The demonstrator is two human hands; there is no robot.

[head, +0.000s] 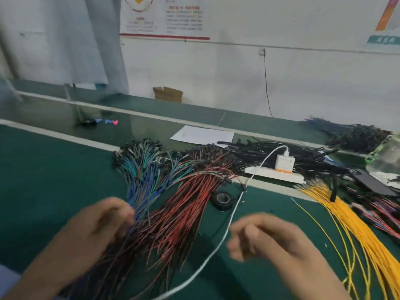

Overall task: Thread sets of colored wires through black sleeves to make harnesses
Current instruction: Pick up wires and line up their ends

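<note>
A fan of blue and green wires [145, 176] lies on the green table [43, 169], beside a larger spread of red and black wires [184, 208]. My left hand [97, 221] is at the near end of the blue wires with its fingertips pinched on them. My right hand [266, 234] hovers to the right of the red wires, fingers loosely curled and holding nothing; it is blurred. A bundle of yellow wires [355, 230] runs along the right. Black sleeves [281, 150] are heaped behind the wires.
A roll of black tape [223, 198] lies between the red and yellow wires. A white power strip [275, 173] with a charger sits further back, its white cable [225, 232] trailing between my hands. A paper sheet [201, 135] and a cardboard box [167, 94] lie beyond.
</note>
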